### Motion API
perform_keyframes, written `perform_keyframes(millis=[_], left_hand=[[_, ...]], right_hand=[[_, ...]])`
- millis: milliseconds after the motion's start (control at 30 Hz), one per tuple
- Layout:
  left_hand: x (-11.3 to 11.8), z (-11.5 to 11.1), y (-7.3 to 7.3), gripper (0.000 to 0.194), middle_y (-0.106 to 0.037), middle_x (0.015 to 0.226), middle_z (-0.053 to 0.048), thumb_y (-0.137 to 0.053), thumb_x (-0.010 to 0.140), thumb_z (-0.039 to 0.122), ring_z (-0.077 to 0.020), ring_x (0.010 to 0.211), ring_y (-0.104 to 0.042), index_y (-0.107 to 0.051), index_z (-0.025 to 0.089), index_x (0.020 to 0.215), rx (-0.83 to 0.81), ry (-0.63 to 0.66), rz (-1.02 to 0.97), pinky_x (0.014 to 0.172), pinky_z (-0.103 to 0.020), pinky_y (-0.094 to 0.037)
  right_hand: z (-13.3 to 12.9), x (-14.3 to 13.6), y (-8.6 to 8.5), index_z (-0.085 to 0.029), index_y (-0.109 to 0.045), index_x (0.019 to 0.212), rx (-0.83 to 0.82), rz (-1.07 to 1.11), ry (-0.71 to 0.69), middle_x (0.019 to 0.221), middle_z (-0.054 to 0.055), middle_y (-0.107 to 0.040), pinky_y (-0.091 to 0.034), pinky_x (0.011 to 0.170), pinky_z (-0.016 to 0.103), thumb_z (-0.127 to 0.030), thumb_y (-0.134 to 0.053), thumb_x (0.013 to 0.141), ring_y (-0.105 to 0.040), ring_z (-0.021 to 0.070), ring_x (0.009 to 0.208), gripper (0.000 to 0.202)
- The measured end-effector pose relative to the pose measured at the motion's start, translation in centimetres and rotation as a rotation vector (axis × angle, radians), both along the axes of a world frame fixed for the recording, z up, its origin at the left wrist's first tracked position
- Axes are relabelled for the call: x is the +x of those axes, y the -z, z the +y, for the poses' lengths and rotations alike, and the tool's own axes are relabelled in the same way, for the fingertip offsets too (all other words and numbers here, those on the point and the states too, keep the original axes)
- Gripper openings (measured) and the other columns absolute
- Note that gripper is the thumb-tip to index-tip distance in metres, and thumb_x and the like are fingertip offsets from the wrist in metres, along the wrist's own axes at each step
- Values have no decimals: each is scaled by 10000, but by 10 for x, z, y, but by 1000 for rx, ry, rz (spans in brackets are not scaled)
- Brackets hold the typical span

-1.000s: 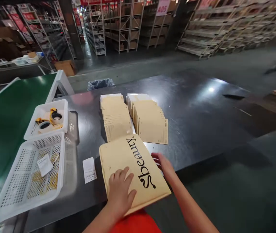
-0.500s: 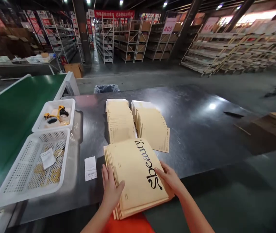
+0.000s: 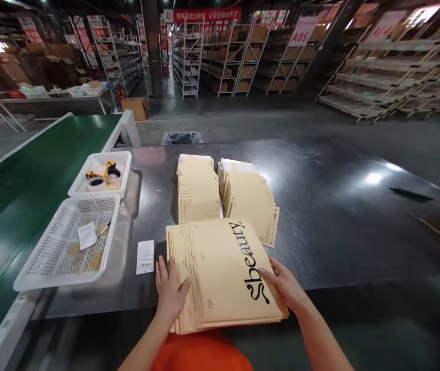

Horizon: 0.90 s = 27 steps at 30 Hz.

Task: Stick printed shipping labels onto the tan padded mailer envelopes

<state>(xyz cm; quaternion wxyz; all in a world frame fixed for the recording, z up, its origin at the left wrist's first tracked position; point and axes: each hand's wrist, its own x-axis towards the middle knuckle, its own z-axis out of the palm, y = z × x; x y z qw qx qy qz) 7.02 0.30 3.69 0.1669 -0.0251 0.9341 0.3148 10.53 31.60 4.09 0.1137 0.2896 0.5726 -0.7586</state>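
Note:
A stack of tan kraft-paper envelopes (image 3: pixel 227 278), the top one printed "Sbeauty." in black, lies fanned at the table's front edge. My right hand (image 3: pixel 283 283) grips its right side, thumb on top and the other fingers hidden beneath. Against the left edges rests my left hand (image 3: pixel 171 291), fingers spread and thumb touching the envelopes. Just beyond are two rows of overlapping envelopes, a left row (image 3: pixel 197 193) and a right row (image 3: pixel 248 193), with white pieces at their far ends. A printed white slip (image 3: pixel 145 257) lies left of the stack.
On the dark table (image 3: pixel 331 221), a white basket (image 3: pixel 24 275) at left holds a slip and yellowish bands. Behind it, a smaller white basket (image 3: pixel 73 191) holds tape dispensers (image 3: pixel 107 175). A green conveyor (image 3: pixel 42 180) runs alongside. A lined bin (image 3: pixel 182 137) stands beyond the table.
The stack has fanned out leftward, so more envelope edges show on its left side. My right hand keeps its grip, and my left hand stays against the left edges. The camera view has turned left.

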Motion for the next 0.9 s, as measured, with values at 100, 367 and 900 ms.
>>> perform_keyframes(millis=[100, 367, 900], left_hand=[[-1, 4, -7, 662, -3, 1566, -205, -472, 859, 376, -327, 1432, 56, -303, 91, 1432, -2, 5, -43, 1143, -495, -119], [2, 8, -15, 568, -10, 1588, -100, -467, 859, 417, -302, 1434, 99, -398, 250, 1398, 54, 17, -27, 1129, -534, -105], [5, 0, -10, 618, 48, 1589, -87, -536, 810, 344, -334, 1428, 111, -372, 303, 1405, 32, 67, -89, 1113, -559, -106]], right_hand=[[4, -1, -2, -244, -527, 1054, 12, -8, -36, 961, 63, -730, -578, 725, 461, -364, -795, 594, -692, 324, 845, 546], [3, -4, -2, -235, -552, 1027, 50, 7, -81, 1005, 79, -722, -565, 769, 470, -342, -788, 598, -677, 325, 915, 501], [3, -4, -12, -224, -537, 1060, -64, -48, -52, 994, 92, -724, -546, 842, 504, -260, -802, 569, -679, 336, 910, 560]])
